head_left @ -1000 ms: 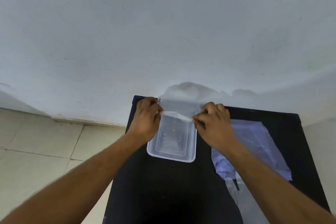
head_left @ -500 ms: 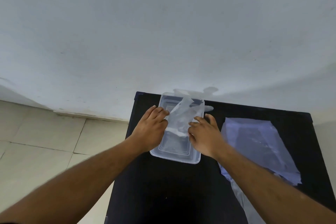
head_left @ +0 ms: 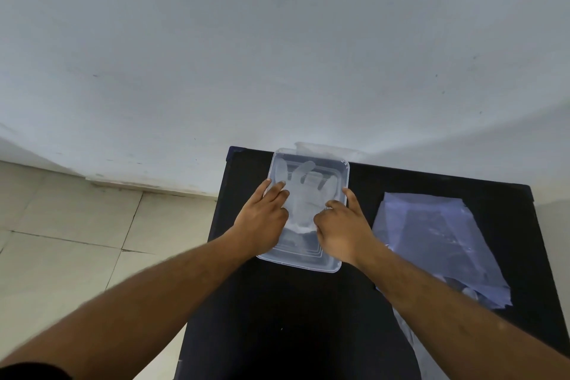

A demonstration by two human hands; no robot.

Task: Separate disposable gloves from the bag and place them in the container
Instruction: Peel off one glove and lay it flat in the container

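A clear rectangular plastic container (head_left: pixel 308 267) sits at the far left of a black table (head_left: pixel 293 318). A translucent disposable glove (head_left: pixel 303 191) lies flat inside it, fingers pointing away from me. My left hand (head_left: pixel 263 219) rests with its fingers stretched out flat on the glove's left edge. My right hand (head_left: pixel 342 225) has curled fingers pinching the glove's right edge, and its thumb lies along the container's right rim. The bluish plastic bag (head_left: pixel 431 241) lies flat on the table to the right, partly under my right forearm.
A translucent plastic piece (head_left: pixel 327 149) sticks out behind the container against the white wall (head_left: pixel 277 55). The table's left edge drops to a tiled floor (head_left: pixel 77 241). Bare black tabletop lies in front of the container.
Both hands have brought the glove down from above the container and spread it flat inside. The left hand's fingers have opened out onto it.
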